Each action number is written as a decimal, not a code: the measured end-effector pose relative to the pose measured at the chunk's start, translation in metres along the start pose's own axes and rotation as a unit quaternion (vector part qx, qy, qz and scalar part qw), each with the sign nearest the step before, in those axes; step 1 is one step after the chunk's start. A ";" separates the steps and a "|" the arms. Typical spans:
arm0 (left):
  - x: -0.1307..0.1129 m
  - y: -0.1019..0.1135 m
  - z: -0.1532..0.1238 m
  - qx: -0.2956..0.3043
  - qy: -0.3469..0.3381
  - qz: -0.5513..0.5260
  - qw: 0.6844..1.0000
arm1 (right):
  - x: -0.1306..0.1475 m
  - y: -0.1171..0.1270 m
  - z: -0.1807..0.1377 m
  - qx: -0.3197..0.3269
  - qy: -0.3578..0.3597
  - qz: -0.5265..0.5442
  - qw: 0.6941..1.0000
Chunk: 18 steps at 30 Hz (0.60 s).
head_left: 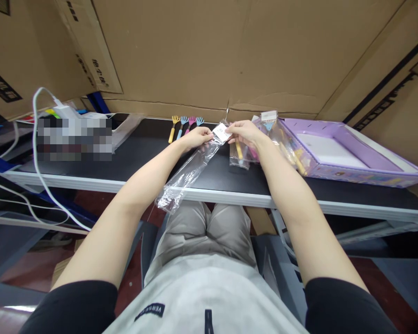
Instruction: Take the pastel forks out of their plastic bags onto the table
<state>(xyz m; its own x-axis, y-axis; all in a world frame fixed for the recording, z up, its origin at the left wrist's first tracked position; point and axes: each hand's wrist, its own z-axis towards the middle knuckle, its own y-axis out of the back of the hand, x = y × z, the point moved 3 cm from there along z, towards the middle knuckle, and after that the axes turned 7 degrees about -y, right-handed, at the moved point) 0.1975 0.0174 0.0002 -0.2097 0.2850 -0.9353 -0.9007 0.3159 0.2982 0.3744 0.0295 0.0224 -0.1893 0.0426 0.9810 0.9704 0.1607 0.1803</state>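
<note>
Between my two hands a clear plastic bag (191, 169) is stretched, its long end hanging over the table's front edge. At its top is a white label (221, 132) with small print. My left hand (199, 138) pinches the bag just left of the label. On the other side, my right hand (245, 132) has thumb and fingers closed on the label's corner. Several small hand-shaped back scratchers (183, 127) in yellow, blue and pink lie in a row behind my left hand. Beside my right hand are clear bags (280, 144) with similar coloured pieces inside.
A purple open box (355, 144) stands at the right on the black table (139, 148). On the left are a white cable (35, 134) with a plug and a blurred-out area. Cardboard walls (209, 51) enclose the back and sides.
</note>
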 end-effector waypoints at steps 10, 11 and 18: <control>0.002 0.001 0.001 -0.016 -0.002 0.000 1.000 | -0.001 0.001 0.006 -0.053 0.007 0.028 0.998; 0.002 0.002 0.001 -0.019 -0.001 0.001 1.000 | -0.001 0.002 0.006 -0.057 0.007 0.031 0.998; 0.002 0.004 0.002 -0.052 0.006 -0.005 0.999 | 0.000 0.004 0.008 -0.091 0.008 0.040 0.995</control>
<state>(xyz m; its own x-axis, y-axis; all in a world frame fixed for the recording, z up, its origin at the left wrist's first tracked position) 0.1938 0.0212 -0.0004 -0.2041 0.2721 -0.9404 -0.9374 0.2226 0.2678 0.3772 0.0377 0.0222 -0.1100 0.0319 0.9934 0.9935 -0.0248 0.1108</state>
